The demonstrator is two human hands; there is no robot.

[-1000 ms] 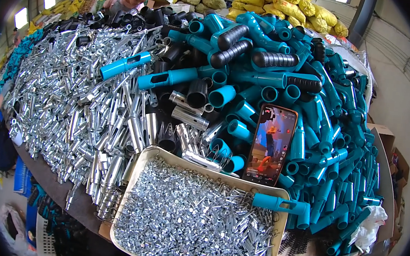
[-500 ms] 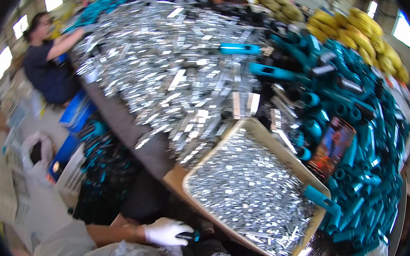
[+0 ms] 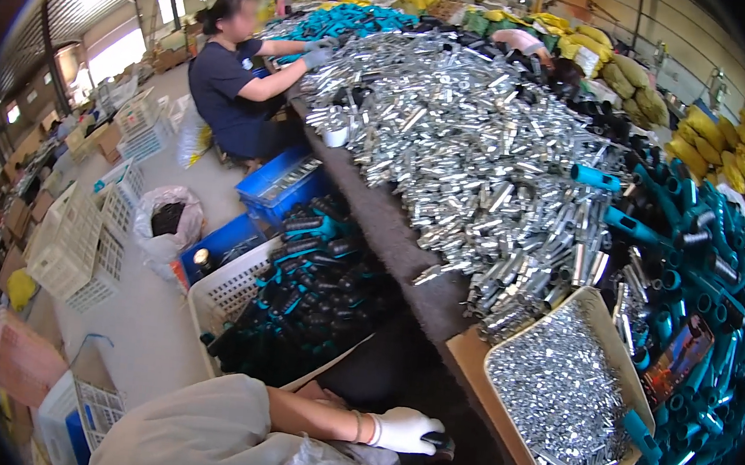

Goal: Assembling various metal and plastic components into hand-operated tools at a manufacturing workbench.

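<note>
well, your left hand (image 3: 406,430) looks curled round a dark part (image 3: 438,439), which could slip if your grip loosens.

Head-worn fisheye, so you're looking down from the wearer's own eye level, out along the bench's (image 3: 387,220) bare edge. Near side's close, far end's way off.

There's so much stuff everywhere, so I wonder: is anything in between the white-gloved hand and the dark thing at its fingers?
Nothing that I can see: the left hand is right up against the dark thing. The underside is hidden.
</note>
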